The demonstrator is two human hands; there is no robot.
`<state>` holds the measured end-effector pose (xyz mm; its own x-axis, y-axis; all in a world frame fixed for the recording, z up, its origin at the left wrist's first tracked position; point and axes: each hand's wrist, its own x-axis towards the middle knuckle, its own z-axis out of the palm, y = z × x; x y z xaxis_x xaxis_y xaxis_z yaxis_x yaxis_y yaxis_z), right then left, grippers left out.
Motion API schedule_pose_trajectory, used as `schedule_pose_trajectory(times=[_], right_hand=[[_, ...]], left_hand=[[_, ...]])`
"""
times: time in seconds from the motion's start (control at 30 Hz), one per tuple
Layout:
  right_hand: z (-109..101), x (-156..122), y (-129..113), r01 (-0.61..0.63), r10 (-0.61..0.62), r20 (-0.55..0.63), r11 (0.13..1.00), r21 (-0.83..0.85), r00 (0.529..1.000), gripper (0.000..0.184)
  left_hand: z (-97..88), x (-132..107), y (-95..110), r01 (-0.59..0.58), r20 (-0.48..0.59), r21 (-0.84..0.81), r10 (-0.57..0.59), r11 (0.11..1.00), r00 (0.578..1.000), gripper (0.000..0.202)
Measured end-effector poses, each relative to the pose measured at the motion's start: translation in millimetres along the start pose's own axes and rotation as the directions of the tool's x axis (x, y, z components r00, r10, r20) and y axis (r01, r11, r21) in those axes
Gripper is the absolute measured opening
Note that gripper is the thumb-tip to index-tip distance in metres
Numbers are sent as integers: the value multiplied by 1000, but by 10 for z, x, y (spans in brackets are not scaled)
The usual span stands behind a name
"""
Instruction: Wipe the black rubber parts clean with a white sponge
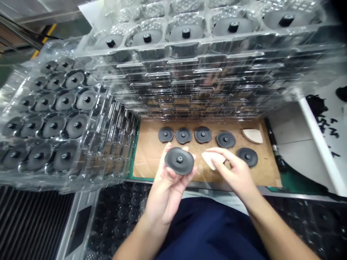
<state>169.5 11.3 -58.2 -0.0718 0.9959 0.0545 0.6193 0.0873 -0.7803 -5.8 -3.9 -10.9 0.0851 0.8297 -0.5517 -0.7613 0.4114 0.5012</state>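
My left hand (168, 191) cradles a black round rubber disc (179, 161) with a small hex-shaped centre boss, its flat face turned up. My right hand (233, 169) pinches a pale wedge-shaped pad (213, 159) close beside that disc, apparently touching neither the disc nor my left hand. Several similar black discs (203, 134) lie in a row on a brown cardboard sheet (146, 159) just beyond my hands. Another lies nearest my right hand (247, 157). A second pale wedge pad (252, 135) rests at the board's far right.
Stacked transparent plastic trays (200, 79) holding black discs rise beyond the cardboard, and another stack (54, 115) stands to the left. Black discs (119, 216) fill a bin below the board. Black scraps (320, 112) lie on a white surface at right.
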Motion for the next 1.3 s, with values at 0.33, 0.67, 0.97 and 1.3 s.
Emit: schedule_pose_trajectory(times=[0.33,0.67,0.97,1.3], right_hand=[[561,-432,498,-41,26,-102,988,-151,994,27],[-8,-46,-357,183,-175,-97,980,80,980,22],[-100,-95,-673,387,-385,-65,922,12,921,22],[-113,-78,-694,429,-425,-83,903,30,901,21]], left_hand=[[-9,96,-57,-21,-94,-56,15,998,995,80],[-11,95,-95,-154,-52,-21,152,988,987,50],[-8,16,-156,-170,22,-63,171,983,985,49],[35,14,-105,-201,29,-53,202,978,979,48]])
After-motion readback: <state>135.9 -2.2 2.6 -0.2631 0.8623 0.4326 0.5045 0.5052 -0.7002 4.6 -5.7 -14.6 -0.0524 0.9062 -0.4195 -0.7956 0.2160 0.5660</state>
